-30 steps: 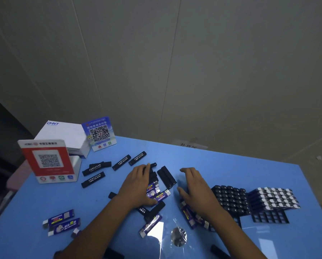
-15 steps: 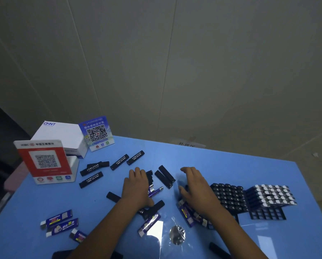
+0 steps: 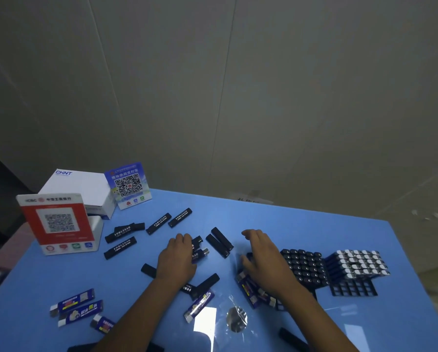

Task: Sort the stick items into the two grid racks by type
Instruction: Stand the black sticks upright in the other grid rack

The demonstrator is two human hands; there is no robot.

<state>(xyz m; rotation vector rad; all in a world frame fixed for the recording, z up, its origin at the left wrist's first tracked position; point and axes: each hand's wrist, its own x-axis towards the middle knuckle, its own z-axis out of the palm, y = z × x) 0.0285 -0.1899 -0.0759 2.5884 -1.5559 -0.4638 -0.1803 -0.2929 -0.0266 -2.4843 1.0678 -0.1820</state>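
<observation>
My left hand point(image 3: 177, 262) flat, fingers loose, on purple stick point(image 3: 200, 254) lying crosswise; right hand point(image 3: 263, 260) relaxed, nearer black-stick rack point(image 3: 304, 268).

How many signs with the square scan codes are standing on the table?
2. The red sign stands at the table's left edge, in front of the white box. The blue sign leans at the box's right, farther back. None seem hidden.

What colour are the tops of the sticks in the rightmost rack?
White or silvery caps on blue bodies, in the right rack; head view.
</observation>
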